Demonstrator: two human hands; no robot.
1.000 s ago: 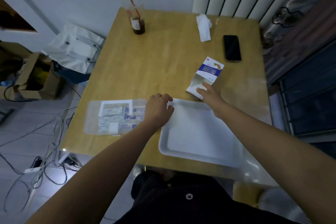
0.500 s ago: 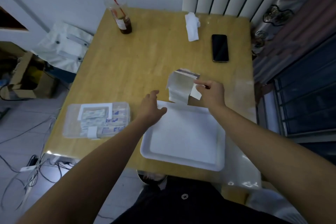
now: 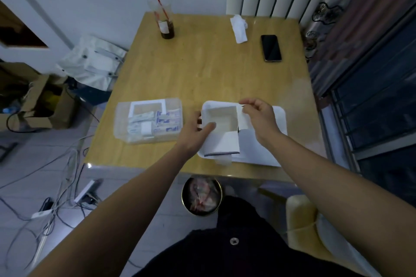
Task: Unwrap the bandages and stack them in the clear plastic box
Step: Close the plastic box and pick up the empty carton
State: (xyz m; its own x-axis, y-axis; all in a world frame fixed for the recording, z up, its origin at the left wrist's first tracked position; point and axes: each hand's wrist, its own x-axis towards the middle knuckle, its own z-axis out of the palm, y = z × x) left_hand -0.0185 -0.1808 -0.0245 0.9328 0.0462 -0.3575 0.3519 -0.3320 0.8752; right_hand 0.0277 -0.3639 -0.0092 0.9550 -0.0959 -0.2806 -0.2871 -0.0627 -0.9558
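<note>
L hand (image 3: 193, 128) grips the white carton (image 3: 222, 141) by its left side, thumb laid across the front face, fingers curled round behind. R hand (image 3: 258, 117) pinches the carton's opened top flap betw. thumb and forefinger, other fingers loosely curled.

Carton is held over the left half of the white tray (image 3: 278, 141), mouth open toward the camera; pale inside, contents can't be made out. Dark band runs along its lower end.

Clear plastic box (image 3: 121, 128) sits just left of the tray, apart from it, w/ wrapped bandages (image 3: 167, 120) lying flat inside, blue print on several.

The tray's near rim lies close to the near edge of the table (image 3: 202, 74). Beyond the tray's far rim is a wide stretch of bare wood. Well beyond the tray: phone (image 3: 271, 47) to the right, tissue (image 3: 239, 29) centre, drink cup (image 3: 165, 27) w/ straw to the left. A round bin (image 3: 202, 195) stands on the floor below the tray's near-left corner.
</note>
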